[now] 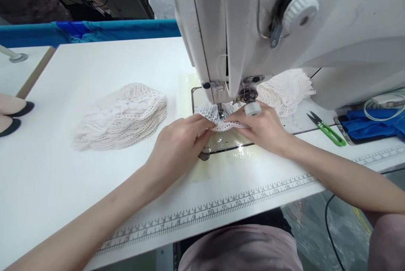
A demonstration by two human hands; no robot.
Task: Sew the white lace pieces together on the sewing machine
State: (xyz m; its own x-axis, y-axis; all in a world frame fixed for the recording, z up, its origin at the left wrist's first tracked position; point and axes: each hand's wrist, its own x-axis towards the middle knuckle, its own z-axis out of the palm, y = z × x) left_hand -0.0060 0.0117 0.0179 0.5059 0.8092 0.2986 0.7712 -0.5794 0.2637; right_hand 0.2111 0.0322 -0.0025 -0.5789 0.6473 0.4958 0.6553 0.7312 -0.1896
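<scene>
A piece of white lace (228,126) lies under the presser foot (220,112) of a white sewing machine (209,17). My left hand (182,140) pinches the lace's left edge, thumb and forefinger closed on it. On the other side of the needle, my right hand (264,129) grips the right part of the lace, its fingertips close to the foot and partly hidden behind a white knob. Left of my left hand rests a stack of white lace pieces (126,119). More white lace (286,89) is heaped behind my right hand.
Green thread snips (327,129) lie right of my right hand, beside a blue cloth (373,123) on a dark flat object. A printed ruler strip (210,212) runs along the front table edge. Another person's fingers (11,110) show at the far left.
</scene>
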